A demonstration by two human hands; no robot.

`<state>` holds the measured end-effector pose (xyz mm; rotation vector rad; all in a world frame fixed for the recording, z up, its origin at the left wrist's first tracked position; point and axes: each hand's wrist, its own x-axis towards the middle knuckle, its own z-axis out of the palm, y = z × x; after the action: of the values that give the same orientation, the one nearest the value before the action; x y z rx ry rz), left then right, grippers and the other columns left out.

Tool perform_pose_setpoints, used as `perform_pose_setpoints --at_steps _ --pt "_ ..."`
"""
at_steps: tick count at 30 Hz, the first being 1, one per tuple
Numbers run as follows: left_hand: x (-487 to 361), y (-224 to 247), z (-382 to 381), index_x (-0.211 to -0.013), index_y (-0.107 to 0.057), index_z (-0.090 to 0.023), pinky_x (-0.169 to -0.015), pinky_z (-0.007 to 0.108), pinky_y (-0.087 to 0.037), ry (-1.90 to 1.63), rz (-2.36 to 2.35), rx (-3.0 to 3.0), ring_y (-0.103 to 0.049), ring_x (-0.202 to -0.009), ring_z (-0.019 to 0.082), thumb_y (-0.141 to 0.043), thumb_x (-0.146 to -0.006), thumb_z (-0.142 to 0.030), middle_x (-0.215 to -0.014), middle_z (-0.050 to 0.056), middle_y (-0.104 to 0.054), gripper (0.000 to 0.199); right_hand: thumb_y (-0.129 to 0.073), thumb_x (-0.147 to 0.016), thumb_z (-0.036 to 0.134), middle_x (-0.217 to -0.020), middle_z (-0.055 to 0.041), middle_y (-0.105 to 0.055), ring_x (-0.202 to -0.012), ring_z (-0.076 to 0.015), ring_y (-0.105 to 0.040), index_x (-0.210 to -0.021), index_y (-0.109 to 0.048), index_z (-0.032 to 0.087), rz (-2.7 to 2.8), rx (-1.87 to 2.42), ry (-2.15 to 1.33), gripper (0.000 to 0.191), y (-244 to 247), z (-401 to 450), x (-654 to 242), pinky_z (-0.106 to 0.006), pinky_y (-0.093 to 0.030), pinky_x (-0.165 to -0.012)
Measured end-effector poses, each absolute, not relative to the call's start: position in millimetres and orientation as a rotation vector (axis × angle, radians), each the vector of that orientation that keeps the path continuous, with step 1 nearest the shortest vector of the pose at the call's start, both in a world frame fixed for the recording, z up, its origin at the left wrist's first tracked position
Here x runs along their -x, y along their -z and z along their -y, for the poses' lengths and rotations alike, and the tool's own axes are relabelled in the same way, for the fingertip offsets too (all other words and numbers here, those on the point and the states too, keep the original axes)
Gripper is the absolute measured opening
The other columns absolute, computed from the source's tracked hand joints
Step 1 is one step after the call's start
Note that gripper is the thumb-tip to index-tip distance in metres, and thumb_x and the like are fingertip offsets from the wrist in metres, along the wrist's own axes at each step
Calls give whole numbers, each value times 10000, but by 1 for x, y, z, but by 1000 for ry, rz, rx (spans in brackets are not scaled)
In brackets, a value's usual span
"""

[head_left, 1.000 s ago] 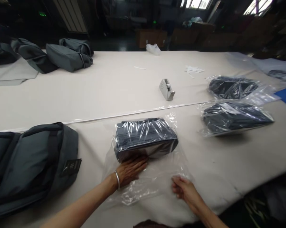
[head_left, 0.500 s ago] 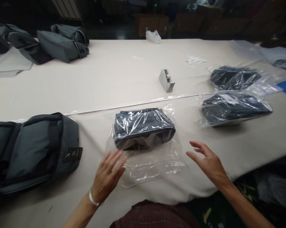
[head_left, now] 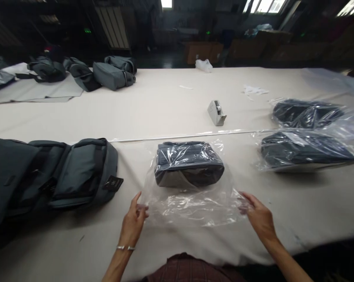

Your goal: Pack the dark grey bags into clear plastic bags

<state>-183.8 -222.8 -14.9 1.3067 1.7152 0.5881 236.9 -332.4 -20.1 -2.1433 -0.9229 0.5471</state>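
A dark grey backpack lies inside a clear plastic bag on the table right in front of me. The bag's loose end spreads toward my body. At its left edge, my left hand is closed on the plastic, thumb up and fingertips curled. Across from it, my right hand pinches the right edge, its fingertips partly seen through the film. Neither hand touches the backpack itself.
Unwrapped grey backpacks with black tags sit to the left. Two bagged ones lie on the right. A tape dispenser stands beyond the middle, near white paper scraps. More grey bags lie at the far left.
Both hands have come to the sides of the plastic bag's loose end and taken hold of it. My view has tilted up and shifted left.
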Motion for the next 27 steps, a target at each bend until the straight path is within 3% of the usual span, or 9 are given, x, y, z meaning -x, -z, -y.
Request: perform_pose_setpoints --at_steps 3,6,9,11,14,16,21,25,27 --pt "214 13 230 -1357 -430 -149 -690 399 -596 -795 -1588 -975 -711 -726 246 -650 -704 -488 -920 80 -719 768 -664 -624 363 -923 -62 -748 -655 -226 -692 -1096 -673 178 589 2008 -700 507 11 340 -257 -327 -589 -581" --pt "225 9 239 -1423 -355 -190 -769 432 -603 -934 -1642 -929 -696 -978 297 -677 -723 -506 -1235 163 -630 833 -748 -588 434 -745 -45 -723 -550 -212 -664 -1107 -648 129 391 1865 -868 611 -1 343 -255 -327 -569 -498" --pt "205 4 247 -1495 -267 -233 -1008 556 -478 -903 -1794 -1552 -441 -1344 377 -711 -724 -512 -1550 180 -329 933 -810 -530 429 -652 -33 -703 -505 -193 -636 -1173 -608 101 367 1842 -983 750 -12 342 -246 -310 -553 -473" --pt "186 4 247 -1502 -288 -244 -1078 564 -406 -737 -1784 -2063 -339 -1410 378 -700 -766 -408 -1600 144 -241 859 -823 -526 430 -658 -40 -709 -497 -180 -622 -1229 -579 95 411 1856 -1034 816 -17 343 -244 -300 -543 -469" --pt "179 10 241 -1450 -415 -259 -872 424 -561 -469 -1829 -2235 -621 -1158 304 -433 -897 -195 -1441 118 -519 557 -799 -572 491 -645 -41 -700 -481 -173 -607 -1268 -550 89 459 1902 -1061 841 -20 347 -251 -296 -522 -450" --pt "193 14 236 -1384 -503 -239 -710 341 -589 -472 -1913 -2049 -716 -909 248 -337 -895 -166 -1244 102 -671 522 -797 -563 508 -628 -33 -687 -468 -173 -599 -1264 -545 81 487 1929 -1078 859 -21 351 -259 -296 -507 -438" --pt "232 -1 233 -1304 -551 -202 -607 344 -612 -813 -1779 -1361 -694 -598 202 -518 -806 -490 -1032 71 -736 576 -761 -655 486 -527 62 -580 -448 -159 -572 -1355 -494 102 712 1899 -1059 842 -27 357 -265 -279 -484 -435" --pt "223 -28 230 -1459 -396 -221 -540 319 -601 -877 -1707 -1137 -657 -505 199 -600 -757 -511 -611 -27 -687 786 -603 -846 450 -577 43 -624 -488 -164 -613 -1419 -472 156 952 1787 -948 657 -26 357 -266 -317 -568 -519" --pt "218 -36 225 -1435 -437 -198 -593 305 -607 -946 -1623 -1055 -666 -540 194 -667 -717 -526 -618 -16 -693 823 -550 -888 414 -696 -9 -712 -612 -192 -696 -1330 -587 196 1142 1775 -910 494 -24 357 -272 -355 -620 -654"
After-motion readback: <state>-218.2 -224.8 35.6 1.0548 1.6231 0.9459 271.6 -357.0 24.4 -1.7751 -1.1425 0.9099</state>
